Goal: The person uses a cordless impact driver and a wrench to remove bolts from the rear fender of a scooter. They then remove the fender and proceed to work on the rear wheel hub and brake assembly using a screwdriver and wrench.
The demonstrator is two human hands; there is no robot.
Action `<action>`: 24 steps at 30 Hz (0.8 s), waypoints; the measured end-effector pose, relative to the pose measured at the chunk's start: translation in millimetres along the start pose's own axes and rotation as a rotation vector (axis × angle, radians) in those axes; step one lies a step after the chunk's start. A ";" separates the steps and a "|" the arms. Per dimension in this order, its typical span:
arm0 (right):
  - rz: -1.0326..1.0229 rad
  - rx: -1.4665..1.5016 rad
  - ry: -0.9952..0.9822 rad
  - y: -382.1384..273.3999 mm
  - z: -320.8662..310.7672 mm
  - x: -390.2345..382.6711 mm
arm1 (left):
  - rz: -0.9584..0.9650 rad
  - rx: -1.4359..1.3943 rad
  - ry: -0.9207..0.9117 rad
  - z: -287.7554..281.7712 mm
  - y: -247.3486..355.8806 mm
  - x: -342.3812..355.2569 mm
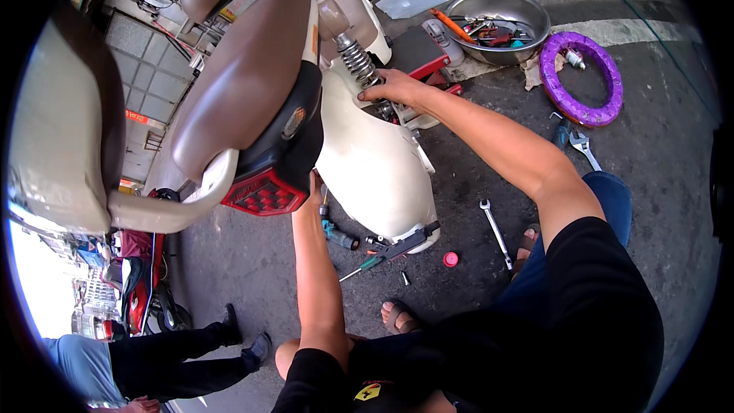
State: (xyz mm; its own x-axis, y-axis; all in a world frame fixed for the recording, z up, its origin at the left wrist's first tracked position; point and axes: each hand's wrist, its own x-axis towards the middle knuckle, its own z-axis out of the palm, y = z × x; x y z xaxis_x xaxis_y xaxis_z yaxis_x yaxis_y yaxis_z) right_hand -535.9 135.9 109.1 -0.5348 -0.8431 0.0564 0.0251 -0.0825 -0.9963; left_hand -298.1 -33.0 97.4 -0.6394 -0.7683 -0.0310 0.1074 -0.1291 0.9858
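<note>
A cream scooter has a brown seat (233, 84), a red tail light (260, 193) and a cream rear fender (375, 168). My right hand (386, 88) grips the lower part of a coil-spring shock absorber (353, 57) beside the fender. My left hand (312, 193) reaches up behind the tail light, its fingers mostly hidden. Below it lie a teal power drill (340, 235) and a screwdriver (365, 268). A combination wrench (495, 233) and a small pink cap (450, 259) lie on the pavement to the right.
A steel basin of tools (501, 52), a purple ring (604, 107) and an adjustable wrench (587, 153) lie at the right. A person in blue and black (84, 367) stands at lower left, near a red scooter (138, 291). My feet are beside the tools.
</note>
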 end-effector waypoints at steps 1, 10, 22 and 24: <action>0.000 0.041 0.009 -1.2 0.7 -1.2 | -0.030 0.034 -0.004 -7.7 -6.1 4.6; -0.009 0.062 0.017 -3.2 6.0 -4.3 | 0.226 0.113 0.060 -14.5 -35.1 17.0; 0.228 0.166 -0.101 19.9 2.5 6.3 | 0.227 0.686 0.121 1.3 15.5 0.8; 0.246 0.113 -0.104 22.2 7.9 4.1 | 0.330 0.592 0.145 2.7 19.1 1.2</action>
State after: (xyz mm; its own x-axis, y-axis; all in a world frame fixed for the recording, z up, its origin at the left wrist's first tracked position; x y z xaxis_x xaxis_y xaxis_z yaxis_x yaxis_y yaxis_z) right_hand -530.8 126.4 87.7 -0.4119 -0.8944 -0.1740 0.2406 0.0774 -0.9675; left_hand -298.9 -34.7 116.6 -0.5318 -0.7901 0.3048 -0.1814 0.4578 0.8703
